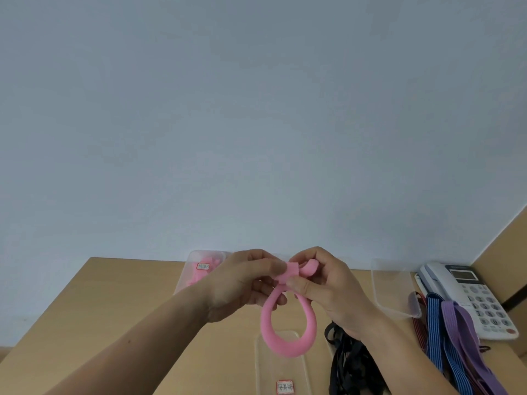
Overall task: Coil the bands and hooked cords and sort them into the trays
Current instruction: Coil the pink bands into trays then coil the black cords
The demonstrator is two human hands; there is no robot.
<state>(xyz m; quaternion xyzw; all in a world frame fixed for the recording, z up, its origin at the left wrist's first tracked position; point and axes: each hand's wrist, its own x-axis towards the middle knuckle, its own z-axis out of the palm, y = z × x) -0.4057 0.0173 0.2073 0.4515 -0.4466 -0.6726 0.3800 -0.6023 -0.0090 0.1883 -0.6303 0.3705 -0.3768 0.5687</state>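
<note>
Both forearms reach forward from the lower edge and meet above the middle of the table (114,309), wrists slightly bent, palms turned toward each other. The left hand (245,283) has its fingers curled, and thumb and forefinger pinch a flat, folded end of the pink band (286,348). The right hand (328,286) is curled too: its thumb presses the band at the crossing, and its fingers wrap a rounded, rolled end just behind. Below the 2 hands the band hangs in the air as 1 smooth teardrop loop, soft and matte, wider at the bottom.

3 clear plastic trays, thin-walled with rounded corners, lie on the pale wood-grain table. The far tray (196,256) behind the left hand holds pink pieces and a red-bordered label. The right tray (396,295) lies beside the right hand. The near tray (265,374) lies under the loop and bears a similar label.

A tangle of black cords (348,363) lies under the right wrist. Further right lie a blue striped band (436,337), a flat ribbed purple band (462,329) and a thin red striped cord (417,329), partly over a white desk phone (470,295).
</note>
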